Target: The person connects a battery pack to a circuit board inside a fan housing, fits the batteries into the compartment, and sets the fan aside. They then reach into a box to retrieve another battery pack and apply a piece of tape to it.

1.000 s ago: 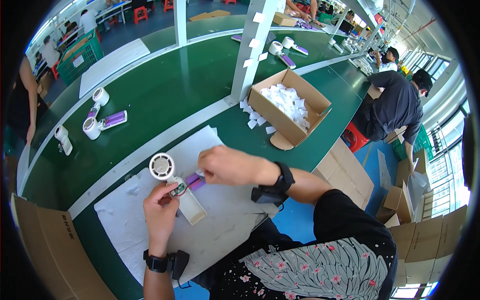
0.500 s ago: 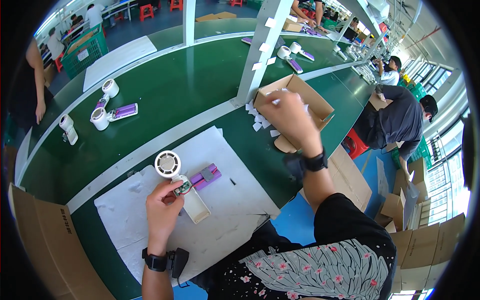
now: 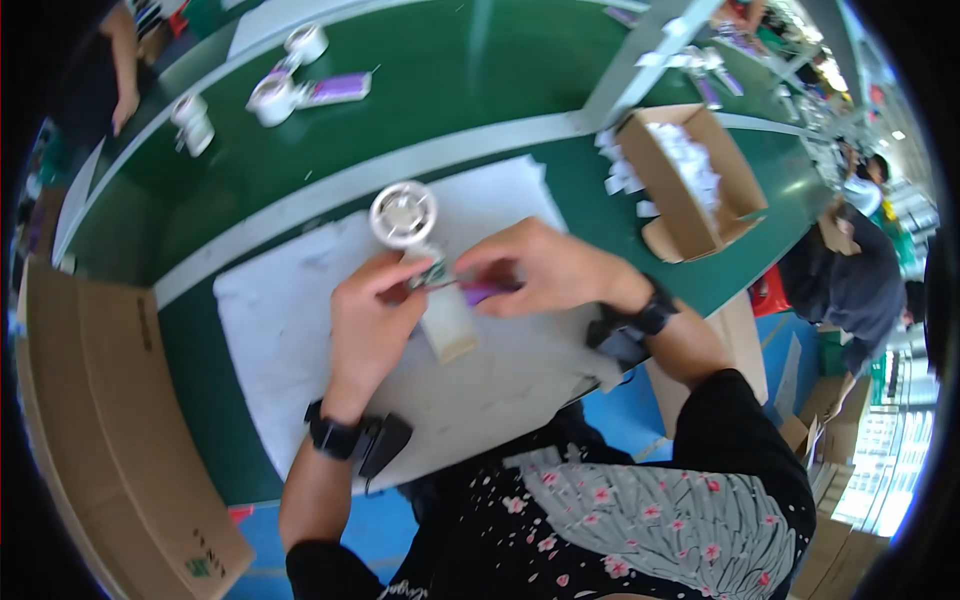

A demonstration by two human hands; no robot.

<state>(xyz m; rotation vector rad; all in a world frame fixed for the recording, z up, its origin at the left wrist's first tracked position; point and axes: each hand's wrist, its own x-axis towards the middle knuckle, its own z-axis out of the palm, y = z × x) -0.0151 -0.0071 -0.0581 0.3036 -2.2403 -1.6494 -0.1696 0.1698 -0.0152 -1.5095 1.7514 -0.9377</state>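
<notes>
On the white pad (image 3: 300, 330) lies a small white handheld fan (image 3: 404, 214) with its handle casing (image 3: 448, 330) open, head toward the far side. My left hand (image 3: 372, 310) is closed, thumb and fingers pinching the fan at the green circuit board (image 3: 430, 268) by its neck. Just right of the handle, my right hand (image 3: 545, 268) has its fingers curled round a purple battery pack (image 3: 484, 291), which they partly hide. Thin red wire runs between the board and the pack. Blur hides whether a small white piece is also in my right fingers.
A cardboard box (image 3: 740, 180) of white paper pieces (image 3: 690, 165) stands at the right, with loose pieces beside it. More white fans (image 3: 272, 100) lie on the green bench beyond the metal rail (image 3: 400, 155). A large carton (image 3: 120, 400) stands at left; co-workers sit right.
My right hand has come from the paper box to the battery pack beside the fan. My left hand stays at the circuit board. The whole view has shifted.
</notes>
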